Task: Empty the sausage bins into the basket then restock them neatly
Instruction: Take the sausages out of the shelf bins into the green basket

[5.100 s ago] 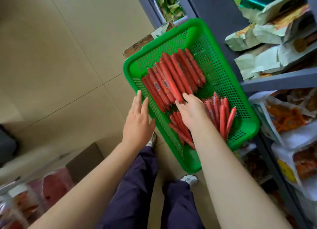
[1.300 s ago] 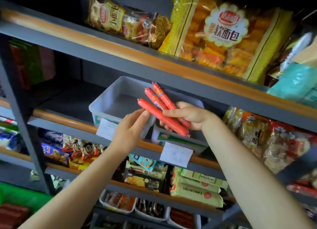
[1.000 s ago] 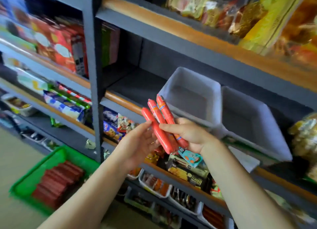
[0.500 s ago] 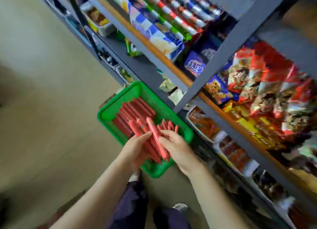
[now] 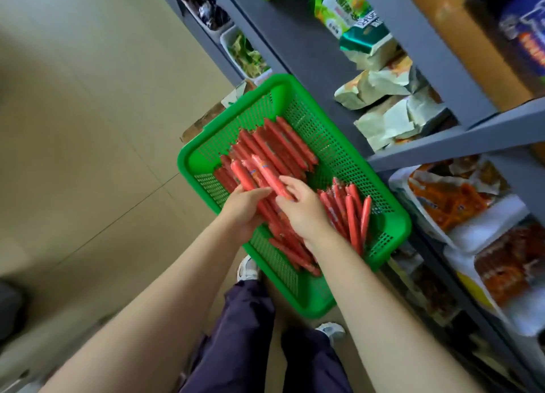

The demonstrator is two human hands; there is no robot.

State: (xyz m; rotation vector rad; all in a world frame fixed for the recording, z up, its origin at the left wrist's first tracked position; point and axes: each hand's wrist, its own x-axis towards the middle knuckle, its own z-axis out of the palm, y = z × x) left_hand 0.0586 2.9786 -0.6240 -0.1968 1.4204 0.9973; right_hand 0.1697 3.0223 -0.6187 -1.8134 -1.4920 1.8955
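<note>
A green perforated basket (image 5: 330, 145) stands on the floor beside the shelving, holding several red sausages: a long pile (image 5: 283, 148) at its far side and a shorter group (image 5: 352, 210) at its right. Both hands hover over the basket's middle. My right hand (image 5: 303, 212) grips a small bundle of sausages (image 5: 256, 174) that points up and left. My left hand (image 5: 244, 210) closes around the same bundle from the left side. The sausage bins are out of view.
Grey shelving (image 5: 442, 139) runs along the right with snack bags and white tubs of orange snacks (image 5: 460, 204). A white bin of green packets (image 5: 247, 56) sits low at the back. Tan floor tiles (image 5: 88, 127) lie to the left. My shoes and dark trousers are below the basket.
The view swung from the empty shelf bins down to the basket. Both hands carried the sausage bundle down with it and now hold it just above the basket's sausages.
</note>
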